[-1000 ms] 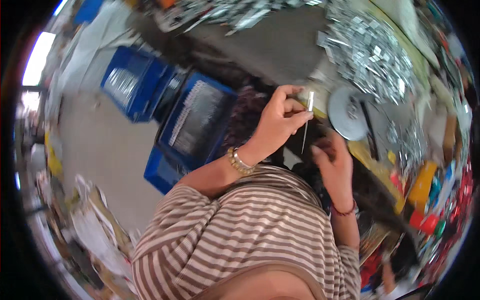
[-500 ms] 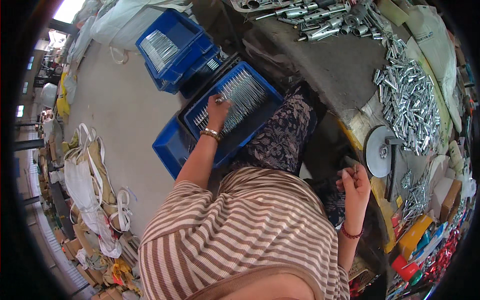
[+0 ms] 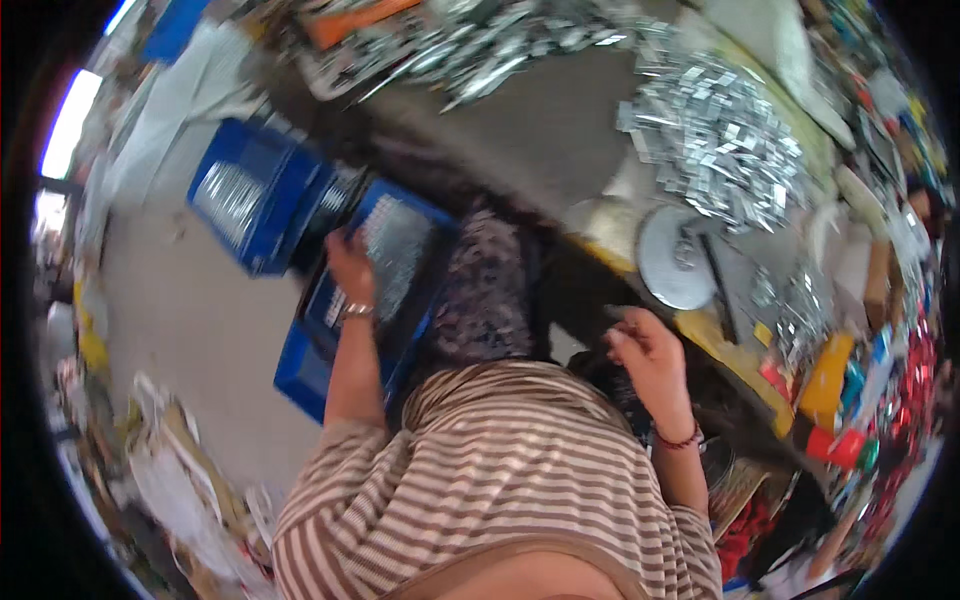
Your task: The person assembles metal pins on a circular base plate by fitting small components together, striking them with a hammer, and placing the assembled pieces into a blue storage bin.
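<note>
Left hand [image 3: 350,268]: being held over blue bin [image 3: 428,205] rim; grip cannot be told
Metal rods [image 3: 402,250]: being contained inside
Right hand [image 3: 650,355]: being half-curled beside table edge [image 3: 710,342]; hold unclear
Open room: being left between hands

Free room over patterned trousers [image 3: 483,305], blue bin [image 3: 425,207] beside left fingers [image 3: 338,247], grey disc [image 3: 663,262] obstructing beyond right fingers [image 3: 640,325]

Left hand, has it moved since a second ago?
Yes: the left hand has moved left, away from the grey disc and over to the blue bin.
</note>
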A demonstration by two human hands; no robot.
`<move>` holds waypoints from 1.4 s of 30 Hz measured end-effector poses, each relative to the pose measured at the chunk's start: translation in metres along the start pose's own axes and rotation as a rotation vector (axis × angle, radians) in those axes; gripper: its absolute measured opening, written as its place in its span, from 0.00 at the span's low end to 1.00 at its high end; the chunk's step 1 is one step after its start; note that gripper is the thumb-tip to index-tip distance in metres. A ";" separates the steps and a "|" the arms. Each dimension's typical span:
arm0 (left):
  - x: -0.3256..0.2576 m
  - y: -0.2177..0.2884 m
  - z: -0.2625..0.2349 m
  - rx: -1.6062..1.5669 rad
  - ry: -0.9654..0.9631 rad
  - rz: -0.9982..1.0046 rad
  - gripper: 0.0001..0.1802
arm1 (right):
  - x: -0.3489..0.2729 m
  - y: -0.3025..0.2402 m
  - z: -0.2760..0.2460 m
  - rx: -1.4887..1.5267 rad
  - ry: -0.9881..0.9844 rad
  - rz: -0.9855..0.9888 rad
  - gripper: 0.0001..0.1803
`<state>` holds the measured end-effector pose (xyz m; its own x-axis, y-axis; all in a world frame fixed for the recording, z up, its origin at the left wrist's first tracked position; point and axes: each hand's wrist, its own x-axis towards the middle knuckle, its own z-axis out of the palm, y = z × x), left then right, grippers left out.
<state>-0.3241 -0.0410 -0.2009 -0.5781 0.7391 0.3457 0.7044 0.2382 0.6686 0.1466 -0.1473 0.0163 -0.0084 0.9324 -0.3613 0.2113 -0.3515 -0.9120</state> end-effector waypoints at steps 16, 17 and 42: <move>-0.010 0.418 0.084 -0.267 -0.857 0.819 0.17 | -0.019 -0.002 -0.020 -0.275 0.137 -0.412 0.16; -0.007 0.417 0.090 -0.204 -0.832 0.865 0.16 | -0.024 -0.001 -0.027 -0.277 0.175 -0.392 0.16; -0.069 0.408 0.009 -0.415 -1.281 0.799 0.11 | 0.041 0.020 -0.212 -1.125 0.833 -0.028 0.20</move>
<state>0.0070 0.0106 0.0419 0.7496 0.6590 0.0613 0.3628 -0.4866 0.7947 0.3578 -0.0987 0.0245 0.4665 0.8524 0.2362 0.8845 -0.4477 -0.1314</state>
